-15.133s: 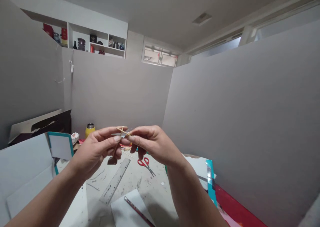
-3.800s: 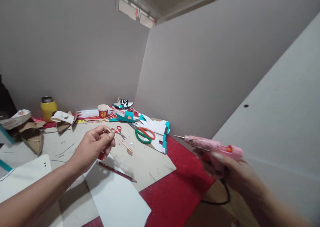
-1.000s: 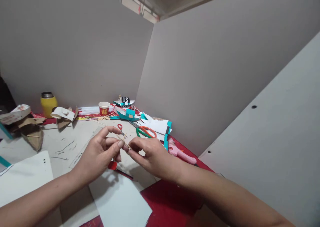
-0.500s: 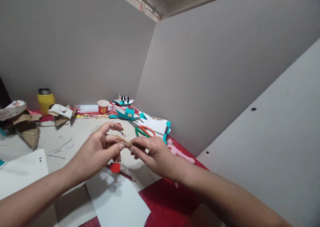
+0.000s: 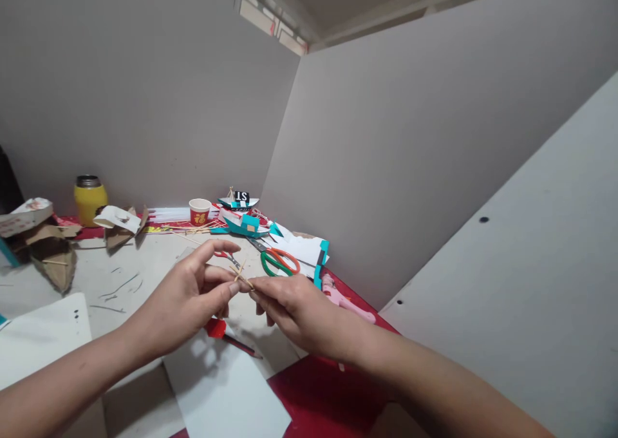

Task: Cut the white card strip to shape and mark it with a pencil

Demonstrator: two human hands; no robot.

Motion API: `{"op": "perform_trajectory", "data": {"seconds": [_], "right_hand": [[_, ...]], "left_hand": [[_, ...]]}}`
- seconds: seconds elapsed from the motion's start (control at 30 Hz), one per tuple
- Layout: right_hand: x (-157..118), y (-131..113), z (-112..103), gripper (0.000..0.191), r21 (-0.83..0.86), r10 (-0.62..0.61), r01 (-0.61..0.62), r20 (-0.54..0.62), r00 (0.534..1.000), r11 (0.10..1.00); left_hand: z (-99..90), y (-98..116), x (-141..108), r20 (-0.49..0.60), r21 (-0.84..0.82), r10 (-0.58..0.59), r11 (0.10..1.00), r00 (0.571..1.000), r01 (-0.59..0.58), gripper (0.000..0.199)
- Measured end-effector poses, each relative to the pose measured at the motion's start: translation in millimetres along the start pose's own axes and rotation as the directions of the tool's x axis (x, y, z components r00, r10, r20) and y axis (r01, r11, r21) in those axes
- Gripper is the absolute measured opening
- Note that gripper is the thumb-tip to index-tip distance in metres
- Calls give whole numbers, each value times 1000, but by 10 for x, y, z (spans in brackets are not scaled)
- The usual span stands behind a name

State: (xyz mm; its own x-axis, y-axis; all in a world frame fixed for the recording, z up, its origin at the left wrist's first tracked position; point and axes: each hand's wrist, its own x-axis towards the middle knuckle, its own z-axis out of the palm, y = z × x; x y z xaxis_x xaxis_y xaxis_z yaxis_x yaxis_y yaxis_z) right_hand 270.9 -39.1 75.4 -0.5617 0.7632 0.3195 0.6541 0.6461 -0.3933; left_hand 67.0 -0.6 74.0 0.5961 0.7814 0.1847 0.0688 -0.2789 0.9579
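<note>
Small thin wooden sticks (image 5: 240, 272), crossed over each other, are held between my two hands above the table. My left hand (image 5: 193, 296) pinches them between thumb and fingers, with its index finger raised and curved above. My right hand (image 5: 302, 309) grips the near end of one stick with thumb and fingertips. Below my left hand shows a small red piece (image 5: 215, 328); its link to the stick is hidden by the fingers. A dark red and black pencil (image 5: 244, 346) lies underneath, beside a white sheet (image 5: 232, 386).
Behind the hands lie orange-and-green-handled scissors (image 5: 280, 262), smaller scissors (image 5: 229, 257), teal paper boats (image 5: 243, 224) and a red-and-white paper cup (image 5: 199, 212). A pink glue gun (image 5: 347, 301) is at right. Cardboard boats (image 5: 54, 257) and a yellow jar (image 5: 90, 199) stand at left.
The red piece has swung up and left, closer under my left hand, as the sticks turned slightly. My right hand has tilted, its fingers now lying more over the stick's end.
</note>
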Motion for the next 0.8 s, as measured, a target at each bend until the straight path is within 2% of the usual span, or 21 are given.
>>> {"op": "perform_trajectory", "data": {"seconds": [0.2,0.53,0.8], "right_hand": [[12,-55,-29,25,-10,50,-49,40,998,999],[23,-26,31,22,-59,66,-65,18,998,996],[108,-57,-57,18,39,128,-131,69,989,991]], "left_hand": [[20,-9,2,-10,40,23,999,1000,-23,43],[50,-69,-17,-59,164,105,982,993,-94,55],[20,-88,13,-71,-26,-5,1000,997,3,62]]}}
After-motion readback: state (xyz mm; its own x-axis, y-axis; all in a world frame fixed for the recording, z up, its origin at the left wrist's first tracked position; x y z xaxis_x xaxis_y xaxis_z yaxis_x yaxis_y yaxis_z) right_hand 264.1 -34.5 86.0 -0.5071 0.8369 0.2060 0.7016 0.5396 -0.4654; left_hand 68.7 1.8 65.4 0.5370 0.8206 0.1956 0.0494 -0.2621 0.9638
